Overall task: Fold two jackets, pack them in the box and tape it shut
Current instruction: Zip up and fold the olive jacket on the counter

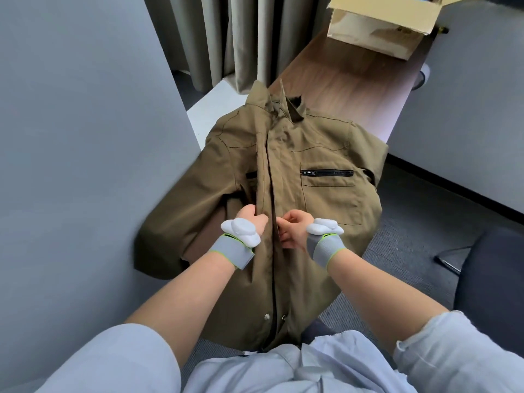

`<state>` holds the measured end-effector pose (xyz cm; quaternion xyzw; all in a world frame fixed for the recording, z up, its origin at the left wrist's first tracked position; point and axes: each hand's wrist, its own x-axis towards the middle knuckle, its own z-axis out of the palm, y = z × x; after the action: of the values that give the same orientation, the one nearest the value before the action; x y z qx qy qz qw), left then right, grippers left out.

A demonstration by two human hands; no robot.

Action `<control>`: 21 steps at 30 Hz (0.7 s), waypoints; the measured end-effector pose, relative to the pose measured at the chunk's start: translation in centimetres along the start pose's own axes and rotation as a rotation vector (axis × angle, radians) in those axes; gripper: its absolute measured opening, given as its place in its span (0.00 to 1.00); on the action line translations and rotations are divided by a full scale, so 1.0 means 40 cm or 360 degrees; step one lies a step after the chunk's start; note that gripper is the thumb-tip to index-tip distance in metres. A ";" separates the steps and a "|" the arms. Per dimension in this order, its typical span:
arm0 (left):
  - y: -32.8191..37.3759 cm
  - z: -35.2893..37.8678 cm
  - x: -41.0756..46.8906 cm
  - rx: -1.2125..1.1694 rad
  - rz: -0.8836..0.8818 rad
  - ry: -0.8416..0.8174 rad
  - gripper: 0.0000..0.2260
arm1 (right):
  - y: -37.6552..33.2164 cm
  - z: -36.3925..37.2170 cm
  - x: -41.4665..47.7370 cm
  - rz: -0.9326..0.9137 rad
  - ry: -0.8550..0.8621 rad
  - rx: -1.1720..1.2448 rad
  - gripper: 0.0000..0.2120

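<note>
Jacket front placket gripped by left hand, pinched by right hand

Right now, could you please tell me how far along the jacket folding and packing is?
Early. Done: one olive-brown fabric jacket lies face up on the dark wooden table, and the brown cardboard box stands open beyond it. In hand: the left grip and right grip pinch the jacket's front edges at mid-length. Left: folding it, a second jacket (none in view), packing and taping.
</note>
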<state>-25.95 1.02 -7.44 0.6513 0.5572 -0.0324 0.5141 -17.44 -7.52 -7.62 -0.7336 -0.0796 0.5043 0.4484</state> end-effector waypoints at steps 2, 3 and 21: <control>0.007 0.002 0.000 -0.0256 -0.0084 -0.0034 0.26 | -0.008 -0.002 0.000 -0.0015 -0.0015 0.0010 0.15; 0.008 0.002 0.002 -0.0350 -0.0136 -0.0054 0.38 | -0.015 -0.003 0.001 -0.0013 -0.0019 -0.0046 0.15; 0.023 0.042 0.071 -0.0672 -0.0109 -0.0051 0.45 | -0.066 -0.044 0.053 -0.0002 0.0148 -0.0266 0.14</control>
<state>-23.30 1.95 -9.41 0.5092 0.5652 0.0573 0.6466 -14.11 -5.79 -6.94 -0.7911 -0.1010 0.4611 0.3891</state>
